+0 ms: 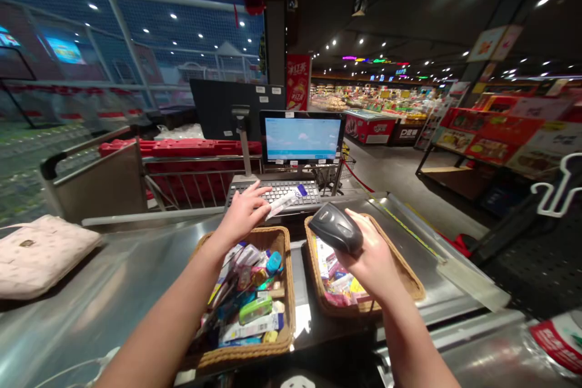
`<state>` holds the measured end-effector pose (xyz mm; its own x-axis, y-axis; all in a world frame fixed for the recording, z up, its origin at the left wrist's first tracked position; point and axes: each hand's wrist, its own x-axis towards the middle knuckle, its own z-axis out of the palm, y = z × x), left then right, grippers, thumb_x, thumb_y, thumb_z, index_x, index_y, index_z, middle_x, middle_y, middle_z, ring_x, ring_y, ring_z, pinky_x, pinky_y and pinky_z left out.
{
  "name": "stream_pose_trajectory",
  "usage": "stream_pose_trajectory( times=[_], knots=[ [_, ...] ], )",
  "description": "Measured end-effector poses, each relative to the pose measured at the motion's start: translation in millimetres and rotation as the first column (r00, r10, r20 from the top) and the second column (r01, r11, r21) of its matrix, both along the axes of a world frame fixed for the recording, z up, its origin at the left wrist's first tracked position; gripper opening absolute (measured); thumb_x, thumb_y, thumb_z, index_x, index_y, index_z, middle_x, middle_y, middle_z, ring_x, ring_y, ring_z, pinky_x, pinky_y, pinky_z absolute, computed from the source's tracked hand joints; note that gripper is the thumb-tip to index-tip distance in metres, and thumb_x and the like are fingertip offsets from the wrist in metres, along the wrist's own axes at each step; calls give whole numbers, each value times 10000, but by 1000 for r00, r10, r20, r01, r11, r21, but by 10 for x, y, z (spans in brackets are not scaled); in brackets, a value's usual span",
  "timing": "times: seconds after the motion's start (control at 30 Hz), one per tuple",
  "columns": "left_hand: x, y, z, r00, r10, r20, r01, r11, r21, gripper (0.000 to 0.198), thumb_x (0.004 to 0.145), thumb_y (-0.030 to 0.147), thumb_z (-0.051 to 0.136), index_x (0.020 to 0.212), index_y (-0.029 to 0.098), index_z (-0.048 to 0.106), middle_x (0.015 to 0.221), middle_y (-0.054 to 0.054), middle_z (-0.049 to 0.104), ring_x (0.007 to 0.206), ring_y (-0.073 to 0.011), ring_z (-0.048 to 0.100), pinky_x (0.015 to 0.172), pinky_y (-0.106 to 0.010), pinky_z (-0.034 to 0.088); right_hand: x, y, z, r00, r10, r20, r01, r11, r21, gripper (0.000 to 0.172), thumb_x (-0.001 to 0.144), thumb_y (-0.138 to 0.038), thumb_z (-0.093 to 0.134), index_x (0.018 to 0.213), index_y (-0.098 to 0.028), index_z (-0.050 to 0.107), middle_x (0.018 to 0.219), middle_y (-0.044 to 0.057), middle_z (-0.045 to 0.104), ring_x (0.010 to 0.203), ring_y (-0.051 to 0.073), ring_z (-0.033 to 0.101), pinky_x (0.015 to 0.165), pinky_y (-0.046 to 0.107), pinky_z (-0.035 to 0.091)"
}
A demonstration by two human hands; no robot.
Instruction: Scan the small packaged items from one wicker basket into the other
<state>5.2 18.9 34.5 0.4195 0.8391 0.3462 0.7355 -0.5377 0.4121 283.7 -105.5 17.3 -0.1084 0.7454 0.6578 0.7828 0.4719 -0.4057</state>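
My right hand is wrapped round a black handheld barcode scanner, above the right wicker basket. Small colourful packets lie in that basket, partly hidden by the scanner and hand. My left hand is over the left part of a keyboard, fingers stretched out and apart. A slim white packet with a blue end lies across the keyboard by my left thumb; whether the thumb touches it I cannot tell. Below my left hand, the left wicker basket is full of small packaged goods, including a green pack.
Behind the keyboard stand a lit monitor and a dark screen seen from behind. A pale handbag rests on the metal counter at left. A plastic-wrapped bottle pack sits at lower right. White hangers hang at right.
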Motion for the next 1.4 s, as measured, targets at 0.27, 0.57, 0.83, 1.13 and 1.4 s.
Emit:
stream_pose_trajectory(
  times=[0.27, 0.57, 0.83, 1.13, 1.4],
  knots=[
    [-274, -78, 16, 999, 44, 29, -44, 999, -1, 334, 891, 395, 428, 729, 229, 668, 1443, -23, 511, 1437, -322, 281, 1088, -724, 125, -206, -23, -30, 999, 28, 30, -29, 999, 35, 310, 729, -196, 603, 1032, -189, 664, 1153, 121, 665, 1200, 327, 545, 1011, 507, 458],
    [-481, -86, 13, 997, 71, 41, -72, 997, 25, 324, 888, 387, 439, 731, 228, 674, 1446, -31, 508, 1434, -320, 287, 1081, -728, 134, -409, -48, -52, 998, 60, 25, -60, 998, -23, 331, 715, -172, 608, 1041, -205, 654, 1182, 115, 658, 1216, 330, 538, 1020, 540, 439],
    [-566, -106, -25, 996, 75, 40, -75, 997, -3, 278, 871, 373, 464, 780, 246, 693, 1437, -32, 517, 1428, -326, 297, 1077, -734, 132, -506, -64, -90, 996, 86, 10, -85, 994, -62, 396, 701, -158, 607, 1090, -224, 643, 1203, 101, 649, 1241, 326, 518, 1055, 548, 399],
    [-641, -91, -66, 997, 68, 48, -68, 998, -1, 279, 876, 380, 455, 787, 247, 684, 1442, -19, 512, 1428, -333, 295, 1069, -744, 133, -559, -103, -85, 995, 101, 25, -99, 993, -67, 362, 718, -166, 595, 1073, -221, 639, 1186, 102, 653, 1238, 316, 521, 1060, 541, 390],
    [-639, -110, -81, 997, 61, 53, -61, 998, 0, 279, 876, 377, 458, 783, 248, 687, 1444, -24, 511, 1428, -331, 296, 1072, -737, 140, -571, -119, -71, 994, 102, 29, -100, 993, -55, 375, 715, -156, 596, 1080, -226, 640, 1182, 94, 659, 1238, 313, 525, 1055, 525, 406]
  ],
)
